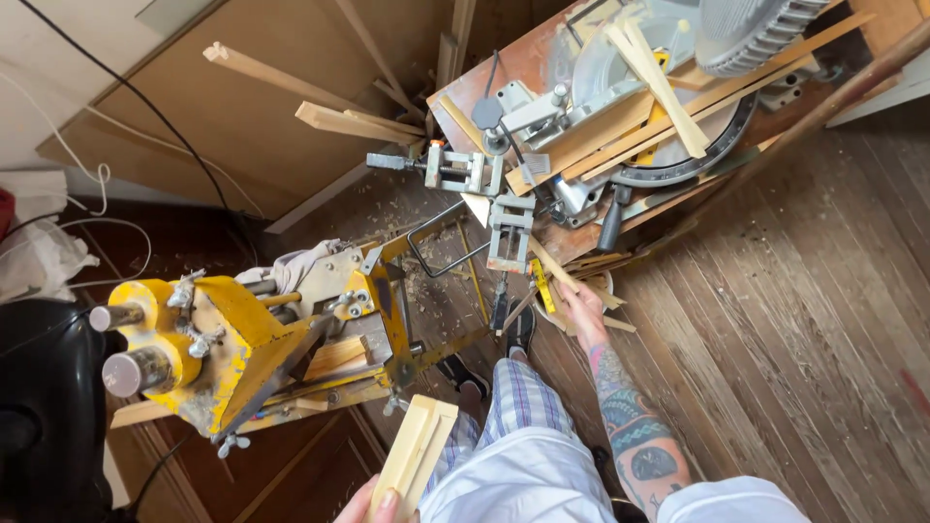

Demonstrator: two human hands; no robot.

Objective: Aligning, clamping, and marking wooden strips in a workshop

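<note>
Left hand [378,506] gripping pale wood strips [415,455] beside yellow machine [232,344], right hand [584,305] reaching down, closing on wood strip [552,271] below miter saw [668,87]

One view only, from the head, aimed almost straight down past the chest and legs to the wooden floor [794,320]. Close at the bottom edge: left hand [380,506] with pale wood strips [417,455], cut off by the frame. Farther off, at arm's reach near the middle: right hand [584,308]. Beyond that, toward the top: bench [465,87] carrying a mitre saw [668,107], seen from above and tilted across the frame. At left, nearer and lower: a yellow machine [242,349]. No second view to overlap with.
</note>
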